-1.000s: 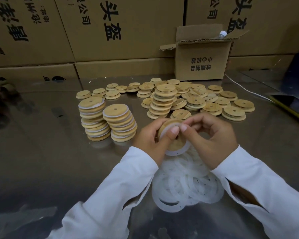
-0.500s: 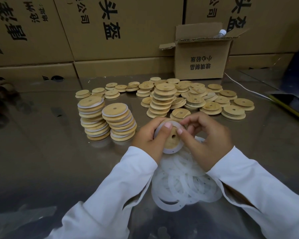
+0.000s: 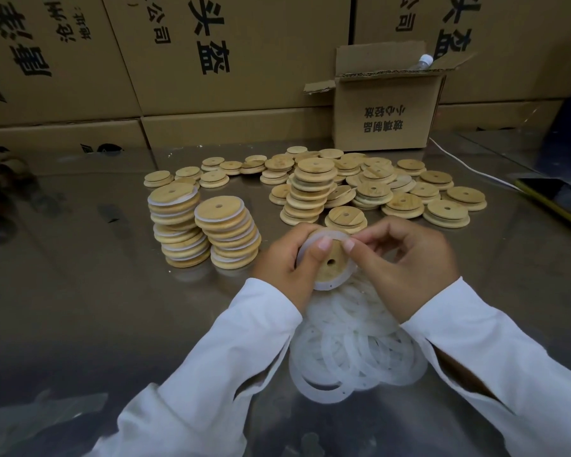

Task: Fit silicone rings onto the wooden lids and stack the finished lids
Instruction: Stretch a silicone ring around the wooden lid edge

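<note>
I hold a round wooden lid (image 3: 331, 269) with a centre hole upright above the table. My left hand (image 3: 285, 267) grips its left edge, thumb on its face. My right hand (image 3: 409, 263) pinches the white silicone ring (image 3: 337, 285) at the lid's top rim; the ring sits around the lid. A heap of loose silicone rings (image 3: 353, 351) lies under my hands. Two stacks of ringed lids (image 3: 178, 225) (image 3: 229, 237) stand to the left. Bare wooden lids (image 3: 376, 189), some stacked, are spread behind.
The steel table (image 3: 80, 308) is reflective. A small open cardboard box (image 3: 386, 123) with a bottle in it stands at the back, before a wall of large cartons (image 3: 228, 51). A phone (image 3: 554, 199) on a white cable lies at the right edge.
The ring hung loose below the lid one second ago; now it is pulled up around the lid's rim. Both thumbs have shifted toward the lid's top edge.
</note>
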Tool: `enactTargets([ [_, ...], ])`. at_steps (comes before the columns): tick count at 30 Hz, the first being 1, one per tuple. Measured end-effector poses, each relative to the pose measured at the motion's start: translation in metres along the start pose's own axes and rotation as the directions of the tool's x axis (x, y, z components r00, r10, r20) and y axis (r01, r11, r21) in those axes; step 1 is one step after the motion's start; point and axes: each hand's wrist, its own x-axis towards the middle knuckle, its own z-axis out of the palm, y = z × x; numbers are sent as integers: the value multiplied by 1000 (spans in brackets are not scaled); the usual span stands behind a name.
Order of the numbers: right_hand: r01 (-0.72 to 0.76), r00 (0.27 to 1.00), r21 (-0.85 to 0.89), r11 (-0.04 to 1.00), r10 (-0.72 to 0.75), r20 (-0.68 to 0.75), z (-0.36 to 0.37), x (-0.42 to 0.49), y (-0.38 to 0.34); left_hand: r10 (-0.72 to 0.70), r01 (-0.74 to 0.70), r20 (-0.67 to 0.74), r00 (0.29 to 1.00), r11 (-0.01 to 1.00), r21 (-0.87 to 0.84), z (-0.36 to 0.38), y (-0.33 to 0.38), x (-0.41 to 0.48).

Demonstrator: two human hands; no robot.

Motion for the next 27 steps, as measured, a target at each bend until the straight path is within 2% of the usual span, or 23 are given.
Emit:
enactTargets([
  [5,-99,995,54,994,99,17,-5,7,1,22,-22,8,1000,1000,-5,-2,1,0],
  [11,-85,993,76,993,79,85,-6,6,3,18,-18,-5,1000,988,-152,-2,3,-1],
  [20,-94,990,52,994,88,108,-5,7,3,-74,69,-6,997,960,-273,-1,4,0],
  [27,-176,979,110,978,162,127,-8,10,-2,-182,179,36,983,879,-442,1,8,-1],
])
